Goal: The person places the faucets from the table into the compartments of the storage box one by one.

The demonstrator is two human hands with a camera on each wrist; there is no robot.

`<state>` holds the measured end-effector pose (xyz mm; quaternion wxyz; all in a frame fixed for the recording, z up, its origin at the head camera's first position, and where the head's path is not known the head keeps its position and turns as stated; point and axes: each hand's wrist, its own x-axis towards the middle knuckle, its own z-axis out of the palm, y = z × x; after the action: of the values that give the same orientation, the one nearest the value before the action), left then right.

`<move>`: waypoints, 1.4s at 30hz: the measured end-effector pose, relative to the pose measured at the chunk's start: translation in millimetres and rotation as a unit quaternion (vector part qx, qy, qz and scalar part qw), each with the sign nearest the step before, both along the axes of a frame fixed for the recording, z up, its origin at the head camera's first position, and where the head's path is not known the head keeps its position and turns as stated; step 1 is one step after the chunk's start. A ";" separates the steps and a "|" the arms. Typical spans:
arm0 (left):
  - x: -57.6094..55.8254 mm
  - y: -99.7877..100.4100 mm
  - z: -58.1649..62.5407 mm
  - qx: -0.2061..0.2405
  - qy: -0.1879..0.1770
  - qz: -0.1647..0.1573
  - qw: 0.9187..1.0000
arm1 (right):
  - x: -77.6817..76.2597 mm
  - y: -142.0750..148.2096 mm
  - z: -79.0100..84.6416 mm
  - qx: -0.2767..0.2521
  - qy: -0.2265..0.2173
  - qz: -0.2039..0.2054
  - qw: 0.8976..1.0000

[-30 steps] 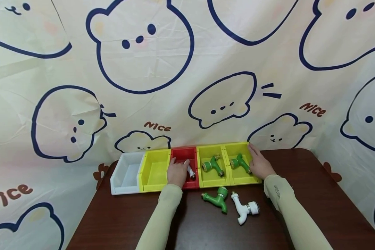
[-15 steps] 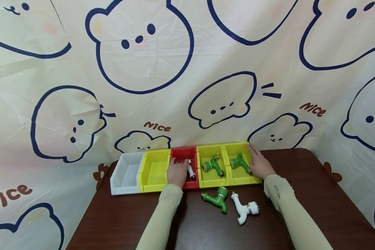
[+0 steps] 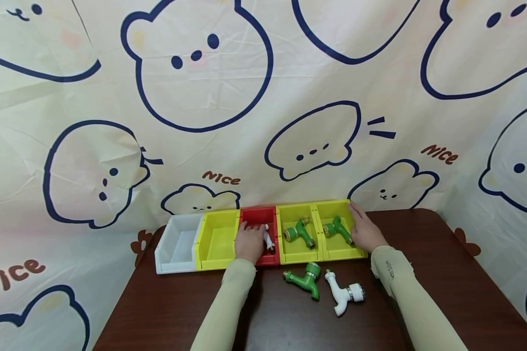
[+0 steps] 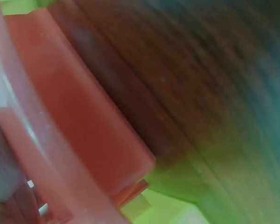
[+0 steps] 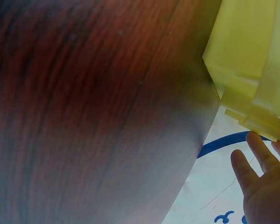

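My left hand [image 3: 248, 243] reaches into the red bin [image 3: 270, 260], its fingers beside a small white faucet [image 3: 269, 240] lying there. In the left wrist view the red bin [image 4: 84, 112] fills the left side, and only part of the left hand [image 4: 2, 163] shows behind its wall. My right hand [image 3: 365, 230] rests at the outer wall of the rightmost yellow bin [image 3: 345, 255], next to a green faucet [image 3: 339, 229] inside. The right wrist view shows the right hand [image 5: 266, 186] with straight, spread fingers at the edge of the yellow bin [image 5: 242, 51].
Another green faucet [image 3: 299, 233] lies in the neighbouring yellow bin [image 3: 293, 258]. A green faucet [image 3: 305, 281] and a white faucet [image 3: 343, 292] lie on the brown table [image 3: 285, 326] in front. Left of the red bin stand a yellow bin [image 3: 217, 239] and a white bin [image 3: 180, 248].
My left fingers have drawn slightly back from the white faucet in the red bin, so its upper end shows more. My right hand has not moved.
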<state>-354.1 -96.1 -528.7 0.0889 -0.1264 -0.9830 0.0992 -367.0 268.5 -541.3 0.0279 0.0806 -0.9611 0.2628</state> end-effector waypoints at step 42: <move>107.6 67.8 1.4 -0.013 -0.056 -0.367 0.928 | 3.3 -3.0 3.4 -0.003 -0.001 0.002 1.000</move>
<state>-246.5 -28.3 -527.3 0.0622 -0.4851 -0.8698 0.0652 -363.7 265.5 -537.9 0.0269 0.0820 -0.9601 0.2658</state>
